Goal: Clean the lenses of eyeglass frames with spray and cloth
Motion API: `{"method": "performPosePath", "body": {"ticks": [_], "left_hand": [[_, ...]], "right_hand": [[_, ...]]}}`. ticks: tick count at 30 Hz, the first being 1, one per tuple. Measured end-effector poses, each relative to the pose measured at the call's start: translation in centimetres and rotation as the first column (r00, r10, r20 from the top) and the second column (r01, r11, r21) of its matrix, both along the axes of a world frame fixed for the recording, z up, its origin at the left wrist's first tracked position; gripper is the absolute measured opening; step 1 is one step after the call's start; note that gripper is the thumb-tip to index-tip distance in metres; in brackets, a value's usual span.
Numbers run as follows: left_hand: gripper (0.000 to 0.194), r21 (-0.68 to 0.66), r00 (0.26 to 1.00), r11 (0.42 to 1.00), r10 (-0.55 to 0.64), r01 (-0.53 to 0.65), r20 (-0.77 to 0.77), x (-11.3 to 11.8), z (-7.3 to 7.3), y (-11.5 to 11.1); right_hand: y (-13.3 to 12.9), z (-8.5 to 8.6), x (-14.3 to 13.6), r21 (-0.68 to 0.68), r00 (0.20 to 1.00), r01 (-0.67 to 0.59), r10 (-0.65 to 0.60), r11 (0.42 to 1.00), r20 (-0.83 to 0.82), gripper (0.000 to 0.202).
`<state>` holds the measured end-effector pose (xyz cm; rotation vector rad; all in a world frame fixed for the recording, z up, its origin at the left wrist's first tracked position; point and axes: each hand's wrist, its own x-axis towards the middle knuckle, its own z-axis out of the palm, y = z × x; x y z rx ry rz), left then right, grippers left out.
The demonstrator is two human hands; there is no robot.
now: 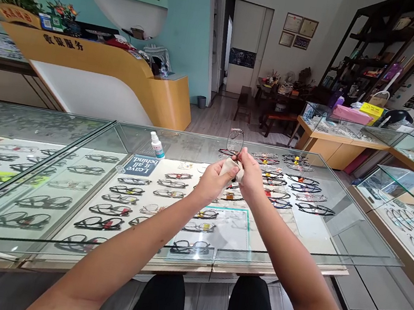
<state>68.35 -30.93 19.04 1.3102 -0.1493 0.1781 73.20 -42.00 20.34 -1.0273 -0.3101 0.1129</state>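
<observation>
Both hands meet above the glass display case (177, 144), near its far edge. My left hand (214, 178) is closed on a pale cloth (230, 167), fingers pinched together. Beside it, my right hand (250, 172) is closed around a pair of glasses (235, 141), touching the cloth too. One round lens of the glasses stands up above the fingers; the other part is hidden by the hands and cloth. A white spray bottle (157, 145) stands on the glass to the left of the hands.
Under the glass lie rows of eyeglass frames (109, 209) and a blue printed card (141, 165). More display cases (413, 213) stand on the right. Beyond are a yellow-orange counter (106, 63), a wooden bench (245, 100) and a bin (201, 101).
</observation>
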Motion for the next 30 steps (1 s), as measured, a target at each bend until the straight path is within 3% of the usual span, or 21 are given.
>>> {"method": "performPosePath", "body": {"ticks": [5, 9, 13, 18, 22, 25, 30], "left_hand": [[0.064, 0.078, 0.999, 0.996, 0.028, -0.032, 0.045, -0.1, -0.2, -0.1], [0.063, 0.102, 0.999, 0.994, 0.022, -0.026, 0.037, -0.4, -0.1, -0.2], [0.065, 0.077, 0.998, 0.997, 0.017, -0.021, 0.054, -0.5, 0.2, -0.2], [0.066, 0.005, 0.993, 0.997, 0.071, -0.071, 0.094, 0.0, 0.1, 0.3], [0.071, -0.020, 0.994, 0.998, 0.062, -0.061, 0.092, 0.4, 0.1, 0.7], [0.069, 0.009, 0.998, 1.000, -0.002, 0.002, 0.070, 0.4, 0.4, 1.2], [0.067, 0.074, 0.976, 0.974, -0.215, 0.216, -0.016, 0.2, 1.3, 2.6]], "right_hand": [[-0.1, -0.3, 0.4, -0.064, 0.985, 0.175, -0.175, 0.983, 0.000, 0.070], [-0.4, -0.4, 0.6, -0.099, 0.980, 0.198, -0.199, 0.975, -0.010, 0.072], [-0.6, -0.1, 0.6, -0.075, 0.990, 0.133, -0.135, 0.988, -0.029, 0.068], [-0.6, 0.1, 0.0, -0.018, 0.998, -0.042, 0.043, 0.999, 0.050, 0.047], [-0.5, 0.1, -0.2, -0.009, 0.992, -0.122, 0.122, 0.992, 0.016, 0.046], [-0.8, 0.1, 0.1, 0.013, 0.988, -0.151, 0.151, 0.988, -0.009, 0.051], [-1.4, 0.2, 0.8, 0.066, 0.985, -0.159, 0.163, 0.985, -0.055, 0.051]]}}
